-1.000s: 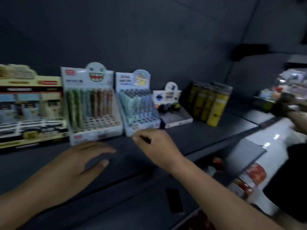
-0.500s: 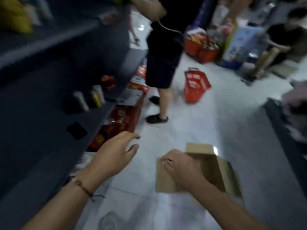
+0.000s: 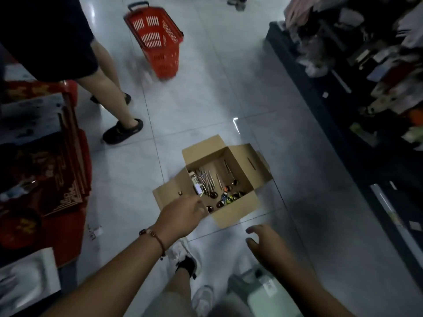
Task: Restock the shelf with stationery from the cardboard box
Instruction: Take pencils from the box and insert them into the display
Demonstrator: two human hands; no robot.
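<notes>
An open cardboard box (image 3: pixel 231 216) sits on the tiled floor below me, its flaps folded out. Inside lie several pens (image 3: pixel 208 181), a small white pack (image 3: pixel 198 188) and several small round colourful items (image 3: pixel 229 197). My left hand (image 3: pixel 180 216), a bead bracelet on its wrist, reaches over the box's near-left flap with its fingertips at the opening and holds nothing I can see. My right hand (image 3: pixel 267 245) hovers just short of the box's near corner, fingers spread and empty. The stationery shelf is out of view.
Another person's legs in black shoes (image 3: pixel 122 131) stand to the left of the box. A red wheeled basket (image 3: pixel 158 42) is further down the aisle. Red packaged goods (image 3: pixel 45 179) are stacked at left, a dark stocked shelf (image 3: pixel 366 110) runs along the right, and a pale plastic container (image 3: pixel 270 300) stands by my feet.
My view has swung from the shelf of pen displays down to the floor. Both hands have dropped toward the cardboard box, and the left one now reaches its opening.
</notes>
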